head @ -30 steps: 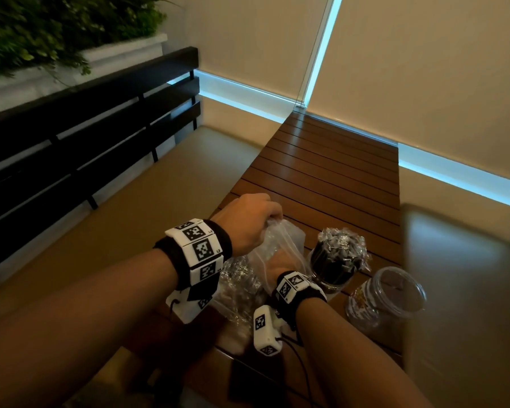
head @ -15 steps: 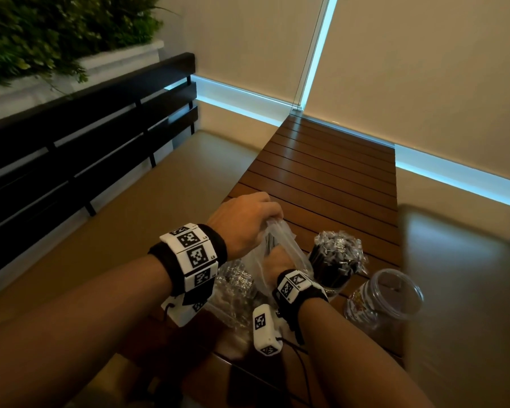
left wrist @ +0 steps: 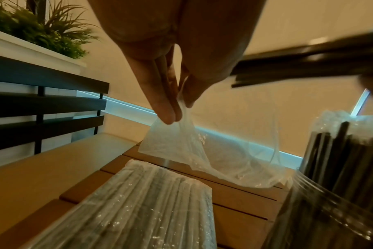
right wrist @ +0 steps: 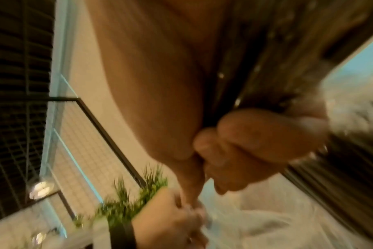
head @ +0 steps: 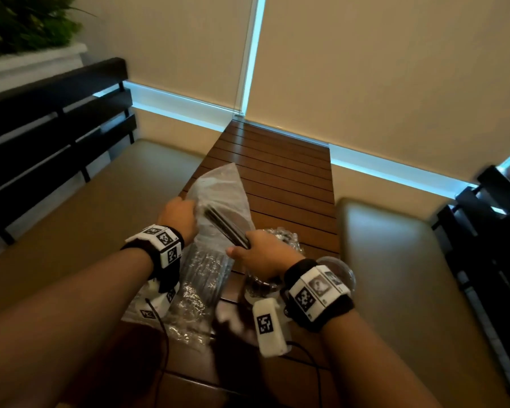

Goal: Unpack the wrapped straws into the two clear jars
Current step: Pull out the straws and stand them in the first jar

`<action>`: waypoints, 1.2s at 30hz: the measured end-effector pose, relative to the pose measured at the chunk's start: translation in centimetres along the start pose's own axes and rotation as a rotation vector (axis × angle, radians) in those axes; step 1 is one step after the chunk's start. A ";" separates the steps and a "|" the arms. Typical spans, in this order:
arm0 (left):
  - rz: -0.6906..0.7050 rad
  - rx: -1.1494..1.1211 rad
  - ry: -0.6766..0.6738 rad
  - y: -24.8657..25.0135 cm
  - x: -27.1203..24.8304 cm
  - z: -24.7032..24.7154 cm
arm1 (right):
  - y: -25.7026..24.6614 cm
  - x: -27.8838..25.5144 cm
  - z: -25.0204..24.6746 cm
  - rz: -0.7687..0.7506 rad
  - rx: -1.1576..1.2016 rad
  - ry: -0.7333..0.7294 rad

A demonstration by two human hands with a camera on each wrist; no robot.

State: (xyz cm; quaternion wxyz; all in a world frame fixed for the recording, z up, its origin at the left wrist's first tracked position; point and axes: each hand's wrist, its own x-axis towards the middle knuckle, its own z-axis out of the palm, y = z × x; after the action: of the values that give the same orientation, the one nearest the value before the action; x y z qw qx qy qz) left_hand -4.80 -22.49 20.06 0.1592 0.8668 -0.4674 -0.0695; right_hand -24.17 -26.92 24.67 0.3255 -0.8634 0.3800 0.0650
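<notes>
Slatted wooden table (head: 280, 172): dark brown boards, running away toward the wall corner, sitting between two seats. Cushioned bench seat (head: 106, 207), tan, lying along the table's left side; second tan cushion (head: 395, 260) lying along the right. Black slatted backrest (head: 47, 128) standing behind the left seat; another black slatted frame (head: 489, 231) showing at the right edge. White planter (head: 33, 64) sitting above the left backrest, green foliage (head: 24, 22) spilling over it. Beige roller blinds (head: 380, 69) covering the windows, bluish daylight glowing through the vertical gap (head: 252, 51) and along the bottom strips (head: 395, 172).
</notes>
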 end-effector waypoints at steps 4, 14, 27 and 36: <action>-0.015 0.125 -0.098 1.2 0.8 -0.3 | 0.6 -2.7 -3.5 -0.042 0.073 -0.063; 0.134 -0.243 -0.083 4.7 -1.4 -2.4 | 1.8 0.7 -1.5 -0.188 0.225 0.458; -0.151 -1.300 -0.131 9.9 -2.7 -4.9 | 1.0 1.3 -1.6 -0.389 0.007 0.539; 0.239 -0.709 0.050 13.1 -3.6 -7.2 | -1.6 -3.7 -10.0 -0.563 0.469 1.085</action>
State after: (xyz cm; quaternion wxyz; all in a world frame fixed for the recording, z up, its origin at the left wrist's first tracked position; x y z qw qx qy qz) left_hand -15.18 -24.65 31.18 0.4676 0.6987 -0.5082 -0.1867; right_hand -26.96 -29.98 34.62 0.2717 -0.7462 0.2539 -0.5521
